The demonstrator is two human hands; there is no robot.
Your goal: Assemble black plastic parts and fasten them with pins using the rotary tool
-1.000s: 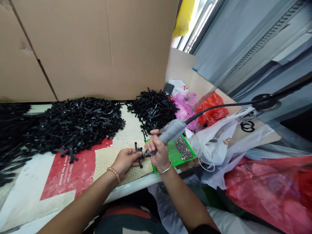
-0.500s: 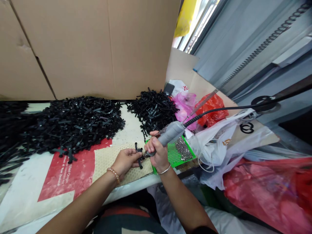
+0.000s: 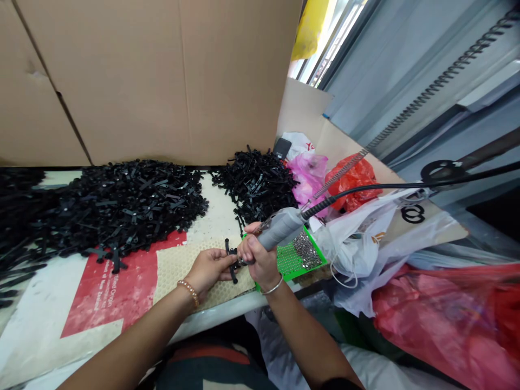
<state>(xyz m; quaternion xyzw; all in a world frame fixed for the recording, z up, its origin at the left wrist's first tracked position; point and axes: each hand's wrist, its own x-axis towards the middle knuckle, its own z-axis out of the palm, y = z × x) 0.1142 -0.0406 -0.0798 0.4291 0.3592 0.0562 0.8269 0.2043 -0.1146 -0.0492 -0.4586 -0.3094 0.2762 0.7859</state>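
Pinched in the fingers of my left hand (image 3: pixel 211 269) is a black plastic strip part (image 3: pixel 228 246), held over a honeycomb-patterned mat (image 3: pixel 179 265). My right hand (image 3: pixel 260 260) is wrapped round a grey electric screwdriver (image 3: pixel 280 228), tilted with its tip down and left at the middle of the part. The fingers hide the exact contact at the tip. Just right of my right hand lies a green perforated tray (image 3: pixel 288 262) with a heap of small metal screws (image 3: pixel 306 249) at its right side.
Piles of black parts lie behind the mat, a large pile (image 3: pixel 134 206) at left and a smaller pile (image 3: pixel 260 179) nearer the middle. A cardboard wall (image 3: pixel 142 81) stands behind. The screwdriver's cable (image 3: pixel 385 186) and a coiled spring (image 3: pixel 430 86) run up right, above plastic bags (image 3: pixel 353 181).
My right hand and the screwdriver have shifted slightly left and down, with the fingers further over the tip. My left hand stays on the black part.
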